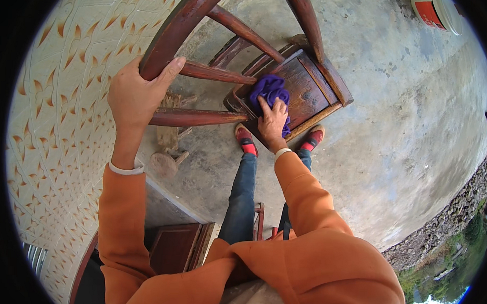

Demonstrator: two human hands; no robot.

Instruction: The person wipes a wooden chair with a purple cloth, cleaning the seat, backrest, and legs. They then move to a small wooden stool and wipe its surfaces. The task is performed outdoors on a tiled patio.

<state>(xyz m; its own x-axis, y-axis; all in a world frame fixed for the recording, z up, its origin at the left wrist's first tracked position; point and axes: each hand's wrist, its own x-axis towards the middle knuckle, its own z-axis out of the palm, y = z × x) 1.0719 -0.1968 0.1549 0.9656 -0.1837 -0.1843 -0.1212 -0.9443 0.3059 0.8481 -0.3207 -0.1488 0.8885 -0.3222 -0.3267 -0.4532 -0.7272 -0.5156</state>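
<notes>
A dark red wooden chair [309, 99] with a panelled seat and round spindles stands in front of me on the concrete floor. My left hand [139, 88] grips the end of its thick curved top rail [171, 33], thumb over the wood. My right hand [273, 119] presses a crumpled purple cloth [270, 86] onto the seat, near the foot of the spindles. The fingers rest on the cloth and part of it hangs out beside the wrist. The seat's paint is worn, with bare wood along the front edge.
My feet are just below the chair's front edge. A small wooden stool [164, 165] and a wooden bench [167, 133] are at the left, near a tiled wall [67, 117]. A white and red bucket [436, 15] stands at the upper right. Low red furniture is behind my legs.
</notes>
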